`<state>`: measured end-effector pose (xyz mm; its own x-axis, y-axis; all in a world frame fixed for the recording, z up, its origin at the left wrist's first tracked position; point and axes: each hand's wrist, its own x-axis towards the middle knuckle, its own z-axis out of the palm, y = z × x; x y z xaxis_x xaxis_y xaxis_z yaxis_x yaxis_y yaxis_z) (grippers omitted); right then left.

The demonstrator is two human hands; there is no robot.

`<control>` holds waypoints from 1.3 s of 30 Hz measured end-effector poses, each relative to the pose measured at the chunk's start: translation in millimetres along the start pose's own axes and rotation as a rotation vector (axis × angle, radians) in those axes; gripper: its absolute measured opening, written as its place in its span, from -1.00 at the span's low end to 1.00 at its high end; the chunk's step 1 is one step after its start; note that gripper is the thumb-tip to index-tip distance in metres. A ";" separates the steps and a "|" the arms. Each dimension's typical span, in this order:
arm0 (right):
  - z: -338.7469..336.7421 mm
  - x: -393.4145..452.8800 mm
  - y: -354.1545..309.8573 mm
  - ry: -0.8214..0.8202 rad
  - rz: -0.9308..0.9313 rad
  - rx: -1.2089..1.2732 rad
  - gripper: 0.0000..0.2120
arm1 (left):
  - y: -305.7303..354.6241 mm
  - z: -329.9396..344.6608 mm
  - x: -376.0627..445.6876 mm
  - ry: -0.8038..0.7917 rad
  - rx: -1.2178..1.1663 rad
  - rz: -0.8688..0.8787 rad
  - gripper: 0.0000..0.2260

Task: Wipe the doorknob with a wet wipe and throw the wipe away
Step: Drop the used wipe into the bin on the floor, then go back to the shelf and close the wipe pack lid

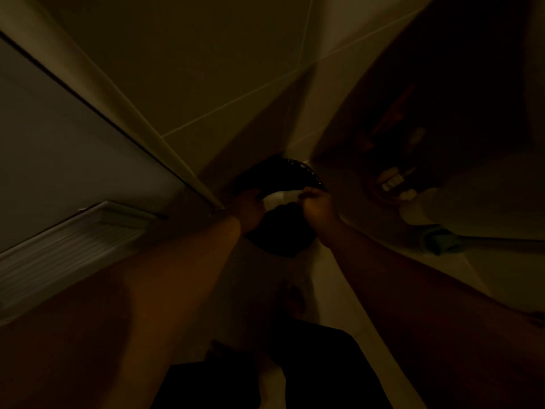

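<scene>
- Very dim down here: both arms reach down toward the floor, to a dark round bin [280,225] lined with a black bag, set in the corner by the door edge [165,149].
- The left hand [249,206] sits on the bin's left rim, fingers curled over something dark there; whether that is the bag edge or a lid, I cannot tell.
- The right hand [317,203] is bunched closed at the right rim, and a pale patch, most likely the wet wipe [278,199], shows between the two hands, right over the opening.
- The doorknob is nowhere in view, so by my reading the wiping is finished and this is the throw-away step.
- Next move, I'd judge: let the wipe go so it drops into the bag, keeping the liner held open, then draw both hands clear.
- A few blurred bottles [392,180] sit on the right, well apart from the action.
</scene>
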<state>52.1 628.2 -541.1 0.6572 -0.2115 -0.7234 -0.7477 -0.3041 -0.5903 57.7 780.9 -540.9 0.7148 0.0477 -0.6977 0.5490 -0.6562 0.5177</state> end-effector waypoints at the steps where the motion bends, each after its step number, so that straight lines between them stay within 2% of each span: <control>1: 0.5 1.5 -1.1 -0.010 0.008 -0.005 -0.69 | -0.2 -2.9 -3.0 0.021 0.013 0.009 -0.62; 7: -15.3 -48.9 -41.9 -0.098 -0.054 -0.187 -0.60 | 18.4 -40.4 -39.5 0.057 0.025 -0.019 -0.67; 10: -27.4 -83.6 -62.1 -0.175 -0.128 -0.350 -0.57 | 39.6 -66.5 -76.0 0.004 0.076 -0.048 -0.65; 14: -50.5 -144.3 -104.8 -0.247 -0.212 -0.548 -0.54 | 74.9 -108.4 -139.1 -0.018 0.201 0.007 -0.62; 20: -92.7 -251.4 -180.2 -0.213 -0.389 -0.721 -0.55 | 134.4 -174.9 -238.5 0.007 0.403 0.117 -0.60; 25: -139.5 -331.0 -237.2 -0.079 -0.531 -0.706 -0.51 | 193.4 -222.3 -321.8 0.130 0.541 0.292 -0.58; 31: -197.0 -430.3 -265.0 0.079 -0.623 -0.741 -0.47 | 229.9 -261.6 -418.3 0.257 0.638 0.472 -0.56; 39: -310.0 -509.3 -243.5 0.358 -0.610 -0.654 -0.55 | 326.6 -232.9 -495.7 0.315 0.717 0.688 -0.57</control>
<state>-71.1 522.0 82.1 0.9863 -0.0837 -0.1421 -0.1381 -0.8902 -0.4341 -16.5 718.3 89.4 0.9131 -0.3795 -0.1488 -0.3324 -0.9045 0.2673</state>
